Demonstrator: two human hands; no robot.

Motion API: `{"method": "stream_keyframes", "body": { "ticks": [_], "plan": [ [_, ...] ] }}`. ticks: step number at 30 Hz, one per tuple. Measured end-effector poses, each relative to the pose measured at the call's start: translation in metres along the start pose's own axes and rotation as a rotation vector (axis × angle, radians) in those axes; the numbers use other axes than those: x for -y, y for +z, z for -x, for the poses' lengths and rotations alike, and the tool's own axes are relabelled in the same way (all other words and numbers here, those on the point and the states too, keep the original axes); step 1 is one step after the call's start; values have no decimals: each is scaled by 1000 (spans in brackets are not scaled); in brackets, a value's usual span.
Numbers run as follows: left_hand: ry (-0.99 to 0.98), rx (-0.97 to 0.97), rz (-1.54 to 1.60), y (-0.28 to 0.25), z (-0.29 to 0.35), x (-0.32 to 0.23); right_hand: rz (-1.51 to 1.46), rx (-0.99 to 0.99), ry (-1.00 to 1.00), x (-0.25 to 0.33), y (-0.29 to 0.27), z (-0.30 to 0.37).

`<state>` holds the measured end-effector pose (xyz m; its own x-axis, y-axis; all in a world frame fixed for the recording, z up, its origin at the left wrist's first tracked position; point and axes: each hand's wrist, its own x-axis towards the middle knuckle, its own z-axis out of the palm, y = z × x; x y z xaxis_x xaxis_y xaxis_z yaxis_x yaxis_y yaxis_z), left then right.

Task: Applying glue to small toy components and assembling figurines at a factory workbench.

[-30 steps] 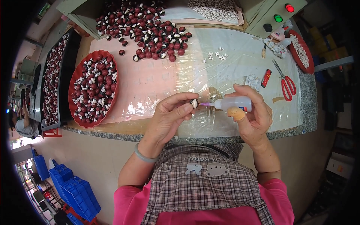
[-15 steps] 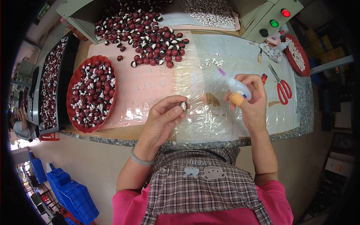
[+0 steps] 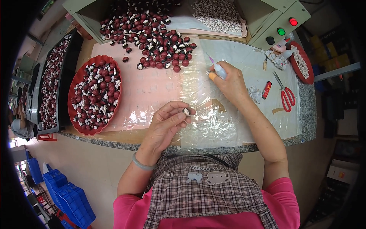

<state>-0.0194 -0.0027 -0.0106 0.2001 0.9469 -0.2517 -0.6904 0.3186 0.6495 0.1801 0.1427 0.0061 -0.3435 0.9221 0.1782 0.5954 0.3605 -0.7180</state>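
Note:
My left hand [image 3: 167, 123] pinches a small dark ball with a white patch [image 3: 186, 112] between thumb and fingertips, just above the plastic-covered table. Farther forward and to the right, my right hand [image 3: 230, 82] is closed around a small translucent squeeze bottle [image 3: 220, 72]. The bottle's thin purple-based needle tip points away, up and to the left. An orange cover [image 3: 212, 76] wraps one of the right fingertips. Beneath and behind that hand are small white pieces, mostly hidden. A large heap of dark red and black balls [image 3: 167, 49], many with white patches, lies beyond my left hand.
A red scalloped bowl [image 3: 118, 91] of balls and white pieces stands at left, beside a long black tray [image 3: 63, 97]. At right lie red-handled scissors [image 3: 286, 99], a red lighter-like object [image 3: 267, 90] and a red dish [image 3: 308, 78]. A metal housing [image 3: 263, 34] with lit buttons spans the back.
My right hand has moved left and away with the squeeze bottle, to the loose white pieces. The red lighter-like object has come into full view. My left hand keeps its pinch on the ball.

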Motion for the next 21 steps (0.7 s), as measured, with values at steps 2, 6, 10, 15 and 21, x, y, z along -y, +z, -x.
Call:
{"method": "stream_keyframes", "body": {
  "ticks": [2, 6, 10, 15, 21],
  "plan": [
    [1, 5, 0, -1, 0, 0, 107, -12, -67, -2, 7, -5],
    [3, 1, 11, -3, 2, -1, 282, 134, -166, 6, 3, -5],
    [9, 20, 10, -4, 2, -2, 250, 265, -293, -3, -7, -8],
    [11, 15, -4, -4, 3, -3, 84, 204, -108, 2, -10, -7],
    [19, 4, 1, -5, 2, -1, 181, 203, -125, -2, 1, -4]
  ]
}}
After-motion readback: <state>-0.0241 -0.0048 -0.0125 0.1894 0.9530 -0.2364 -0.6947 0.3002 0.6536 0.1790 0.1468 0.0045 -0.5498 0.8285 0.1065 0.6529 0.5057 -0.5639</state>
